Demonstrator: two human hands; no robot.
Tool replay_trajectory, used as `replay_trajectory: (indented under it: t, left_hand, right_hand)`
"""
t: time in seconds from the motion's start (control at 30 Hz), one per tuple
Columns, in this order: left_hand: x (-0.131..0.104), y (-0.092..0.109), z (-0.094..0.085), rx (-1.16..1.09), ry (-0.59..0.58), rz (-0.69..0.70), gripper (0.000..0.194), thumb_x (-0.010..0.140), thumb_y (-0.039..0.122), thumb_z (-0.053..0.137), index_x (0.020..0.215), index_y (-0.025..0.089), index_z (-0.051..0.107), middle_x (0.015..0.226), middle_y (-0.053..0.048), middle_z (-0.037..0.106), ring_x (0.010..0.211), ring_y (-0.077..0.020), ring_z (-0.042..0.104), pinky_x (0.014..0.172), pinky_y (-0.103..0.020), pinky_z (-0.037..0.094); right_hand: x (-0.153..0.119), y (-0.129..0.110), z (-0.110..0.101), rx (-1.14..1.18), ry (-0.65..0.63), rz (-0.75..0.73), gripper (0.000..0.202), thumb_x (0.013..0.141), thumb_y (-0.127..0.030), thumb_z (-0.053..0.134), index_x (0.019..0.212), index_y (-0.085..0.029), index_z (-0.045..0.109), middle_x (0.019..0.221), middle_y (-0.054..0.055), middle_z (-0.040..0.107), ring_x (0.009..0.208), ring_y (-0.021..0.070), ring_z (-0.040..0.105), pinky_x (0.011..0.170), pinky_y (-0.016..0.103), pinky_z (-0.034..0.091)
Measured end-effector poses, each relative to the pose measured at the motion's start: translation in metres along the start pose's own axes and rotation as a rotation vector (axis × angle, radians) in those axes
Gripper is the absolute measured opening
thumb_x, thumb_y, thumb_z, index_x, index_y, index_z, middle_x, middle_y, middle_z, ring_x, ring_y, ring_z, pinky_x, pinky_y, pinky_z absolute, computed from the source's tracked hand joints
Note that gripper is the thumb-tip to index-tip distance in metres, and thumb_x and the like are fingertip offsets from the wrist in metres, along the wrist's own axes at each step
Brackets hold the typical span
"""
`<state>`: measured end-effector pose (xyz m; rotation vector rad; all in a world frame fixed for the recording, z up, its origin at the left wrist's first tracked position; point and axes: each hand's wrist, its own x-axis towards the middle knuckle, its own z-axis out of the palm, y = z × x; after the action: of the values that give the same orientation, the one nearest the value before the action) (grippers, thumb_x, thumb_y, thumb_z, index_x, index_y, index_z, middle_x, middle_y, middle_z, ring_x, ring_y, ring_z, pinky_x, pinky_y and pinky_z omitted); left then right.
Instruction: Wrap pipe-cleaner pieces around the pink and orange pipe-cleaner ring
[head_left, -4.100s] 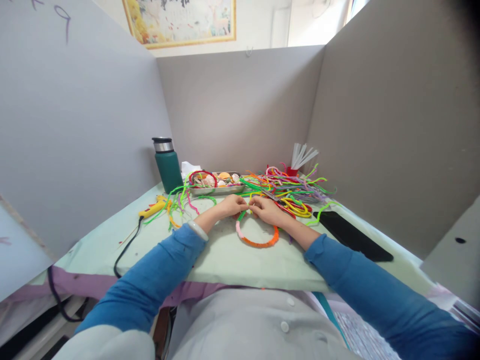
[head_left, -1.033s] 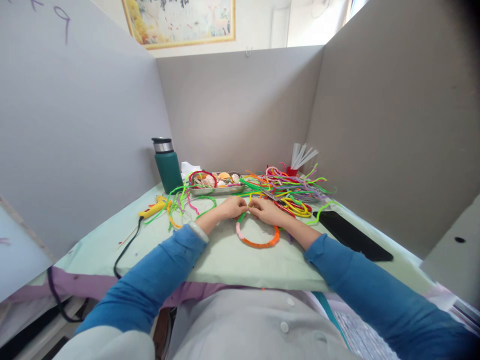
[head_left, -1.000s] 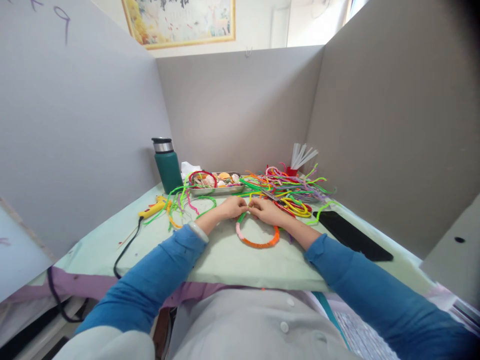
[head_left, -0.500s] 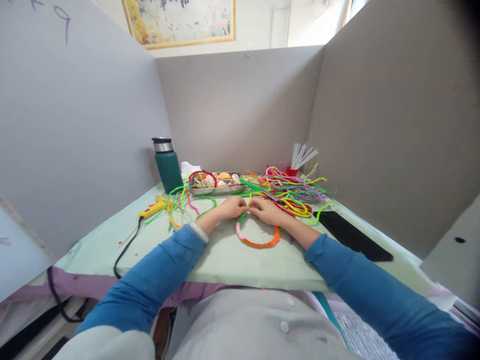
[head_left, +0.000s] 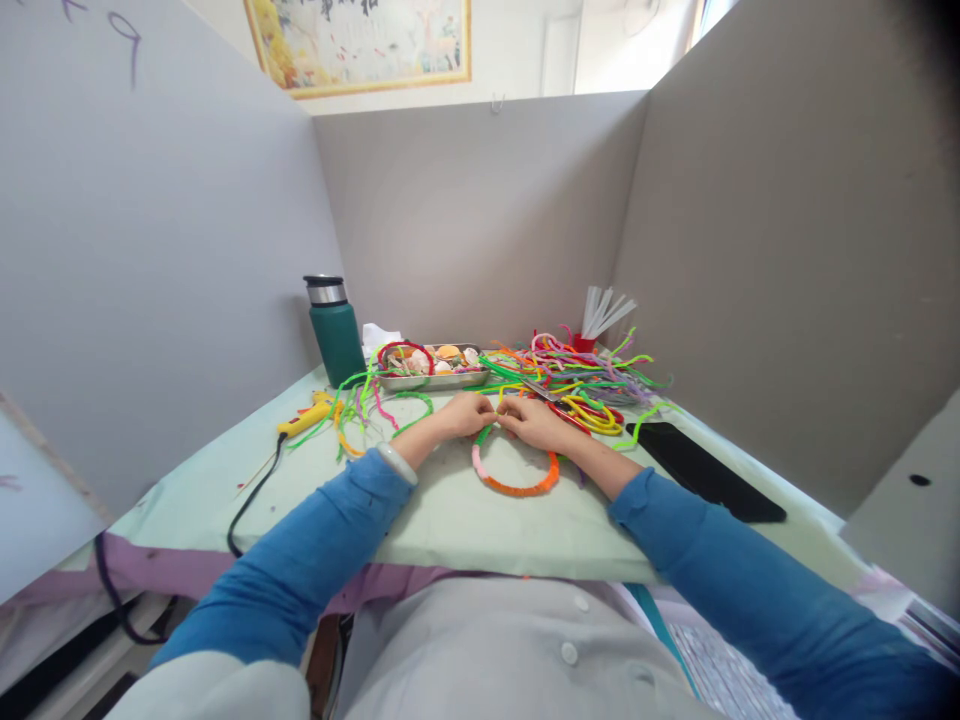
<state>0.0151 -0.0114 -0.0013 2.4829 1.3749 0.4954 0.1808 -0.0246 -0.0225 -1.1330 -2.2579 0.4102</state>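
A ring wrapped in pipe cleaners (head_left: 521, 491), orange at the front with pink and green on its left side, lies on the covered table. At its far side, my left hand (head_left: 466, 414) and my right hand (head_left: 529, 420) meet with pinched fingertips. Both pinch the ring's far part, where a bit of yellow pipe cleaner shows between them. The fingers hide most of that section. Behind my right hand lie scissors (head_left: 538, 390), partly covered by pipe cleaners.
A pile of colourful pipe cleaners (head_left: 577, 365) is at the back right, near a red cup (head_left: 583, 343) of glue sticks. A metal tray (head_left: 450, 379) holds shells. On the left stand a green bottle (head_left: 337, 335) and a yellow glue gun (head_left: 304, 415); a black phone-like slab (head_left: 701, 470) lies right.
Almost nothing differs; both hands stay at the ring's far side, with only a slight shift of the fingertips.
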Motion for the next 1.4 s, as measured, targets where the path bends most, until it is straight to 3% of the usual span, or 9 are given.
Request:
replay_trajectory:
  t: [0.77,1.0,1.4]
  left_hand:
    - [-0.001,-0.004,0.003,-0.341,-0.040,-0.111,0.035,0.068,0.046,0.052,0.070,0.012,0.056,0.044,0.003,0.047,0.039,-0.0077,0.042,0.039,-0.019,0.030]
    - [-0.006,0.004,-0.002,-0.369,-0.051,-0.133,0.027,0.070,0.039,0.051,0.067,0.012,0.053,0.042,0.004,0.045,0.037,-0.0070,0.039,0.037,-0.018,0.027]
    - [0.001,-0.008,0.004,-0.371,-0.018,-0.133,0.031,0.073,0.043,0.047,0.065,0.013,0.051,0.047,0.002,0.046,0.041,-0.0082,0.042,0.041,-0.019,0.032]
  right_hand:
    - [0.000,0.002,0.001,0.049,0.039,-0.030,0.018,0.080,-0.029,0.043,0.077,-0.015,0.055,0.062,0.000,0.057,0.056,0.0094,0.045,0.054,0.021,0.029]
    - [0.000,0.001,0.001,0.056,0.046,-0.025,0.016,0.079,-0.026,0.043,0.076,-0.015,0.054,0.061,0.000,0.057,0.056,0.0092,0.045,0.054,0.021,0.029]
    - [-0.001,0.001,0.001,0.057,0.048,-0.021,0.015,0.079,-0.026,0.043,0.075,-0.015,0.054,0.061,-0.001,0.058,0.056,0.0095,0.046,0.054,0.021,0.030]
